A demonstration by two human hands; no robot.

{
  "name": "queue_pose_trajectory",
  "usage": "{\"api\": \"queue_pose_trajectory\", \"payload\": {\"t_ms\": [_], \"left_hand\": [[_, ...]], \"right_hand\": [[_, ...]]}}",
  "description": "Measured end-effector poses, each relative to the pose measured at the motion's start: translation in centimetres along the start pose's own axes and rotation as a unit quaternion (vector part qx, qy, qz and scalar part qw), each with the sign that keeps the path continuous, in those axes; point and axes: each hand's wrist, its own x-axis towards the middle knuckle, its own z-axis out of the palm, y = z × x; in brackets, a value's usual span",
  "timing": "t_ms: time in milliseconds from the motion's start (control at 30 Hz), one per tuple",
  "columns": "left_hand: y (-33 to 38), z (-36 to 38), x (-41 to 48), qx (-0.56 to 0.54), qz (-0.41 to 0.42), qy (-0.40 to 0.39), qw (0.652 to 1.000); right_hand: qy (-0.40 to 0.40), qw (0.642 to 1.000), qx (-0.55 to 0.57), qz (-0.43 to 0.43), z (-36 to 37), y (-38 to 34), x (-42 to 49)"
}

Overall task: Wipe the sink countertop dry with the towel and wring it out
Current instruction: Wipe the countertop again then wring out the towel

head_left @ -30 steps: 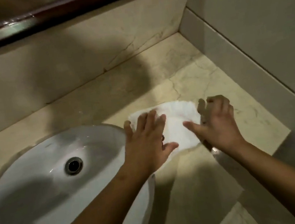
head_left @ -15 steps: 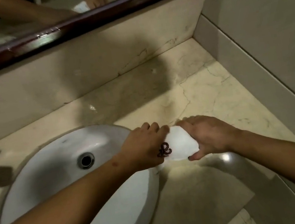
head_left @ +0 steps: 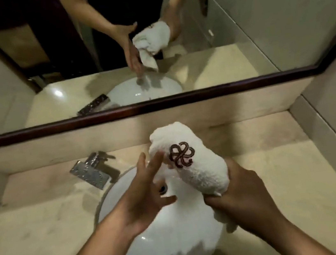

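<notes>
A white towel (head_left: 191,163) with a dark embroidered emblem is bunched into a roll and held up over the white sink basin (head_left: 170,241). My right hand (head_left: 244,198) grips the roll's lower end, fingers curled round it. My left hand (head_left: 144,193) is spread beside the towel's upper part with fingers straight, fingertips close to the cloth; contact is unclear. The beige marble countertop (head_left: 273,177) runs on both sides of the basin.
A chrome faucet (head_left: 92,170) stands at the basin's back left. A dark-framed mirror (head_left: 159,104) above the backsplash reflects the hands and towel. A tiled side wall (head_left: 335,125) closes the counter on the right.
The towel has gone from lying flat on the right countertop to being gathered, lifted and rolled over the basin. My right hand now holds it; my left hand has come off it and spread.
</notes>
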Motion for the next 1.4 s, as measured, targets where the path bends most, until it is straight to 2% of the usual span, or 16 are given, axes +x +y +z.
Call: {"api": "queue_pose_trajectory", "payload": {"t_ms": [67, 200, 267, 367, 467, 600, 700, 767, 867, 933, 1000, 1067, 1167, 1200, 1267, 1400], "left_hand": [[1.0, 0.0, -1.9, -0.127, -0.016, -0.051, 0.990], [3.0, -1.2, -4.3, -0.210, 0.001, 0.012, 0.978], [3.4, -2.3, -4.9, -0.184, 0.002, 0.011, 0.983], [3.1, -3.5, -5.4, -0.167, 0.001, -0.001, 0.986], [2.8, -4.3, -5.8, -0.189, 0.010, -0.012, 0.982], [2.3, -5.0, -5.8, -0.262, 0.036, -0.013, 0.964], [1.7, -5.6, -5.9, -0.271, 0.033, -0.060, 0.960], [1.4, -6.2, -5.6, -0.240, 0.024, -0.106, 0.965], [2.1, -7.9, -4.8, -0.157, -0.016, -0.166, 0.973], [3.3, -9.2, -4.4, -0.092, -0.049, -0.161, 0.981], [4.7, -10.1, -4.0, -0.018, -0.033, -0.111, 0.993], [6.2, -10.2, -3.6, -0.007, 0.000, -0.042, 0.999], [7.8, -8.9, -3.5, 0.010, 0.009, 0.011, 1.000], [8.0, -8.3, -3.5, 0.040, 0.005, 0.027, 0.999], [8.2, -7.0, -3.4, 0.070, 0.007, 0.071, 0.995], [7.8, -5.3, -3.0, 0.055, 0.005, 0.128, 0.990]], "right_hand": [[-0.018, 0.999, -0.044, -0.012, 2.2, -3.3, -2.0], [-0.062, 0.988, -0.132, -0.050, 5.0, -6.6, -4.5], [-0.106, 0.989, -0.091, -0.041, 5.5, -7.2, -4.7], [-0.238, 0.966, 0.099, 0.023, 6.2, -7.9, -5.0], [-0.345, 0.898, 0.246, 0.120, 7.4, -8.7, -5.1], [-0.495, 0.741, 0.392, 0.230, 9.1, -8.7, -4.3], [-0.609, 0.643, 0.427, 0.184, 10.7, -8.4, -4.5], [-0.640, 0.612, 0.441, 0.146, 11.9, -8.2, -4.6], [-0.610, 0.631, 0.458, 0.141, 12.5, -8.1, -4.6], [-0.550, 0.680, 0.461, 0.151, 12.1, -7.9, -4.3], [-0.465, 0.758, 0.434, 0.146, 11.1, -7.8, -3.8], [-0.376, 0.849, 0.347, 0.134, 10.0, -8.4, -3.1], [-0.238, 0.963, 0.109, 0.067, 8.7, -9.9, -2.0], [-0.197, 0.980, -0.016, 0.025, 8.5, -10.4, -1.8], [-0.137, 0.971, -0.196, -0.028, 8.7, -10.8, -1.8], [-0.106, 0.945, -0.290, -0.106, 9.0, -11.1, -2.5]]}}
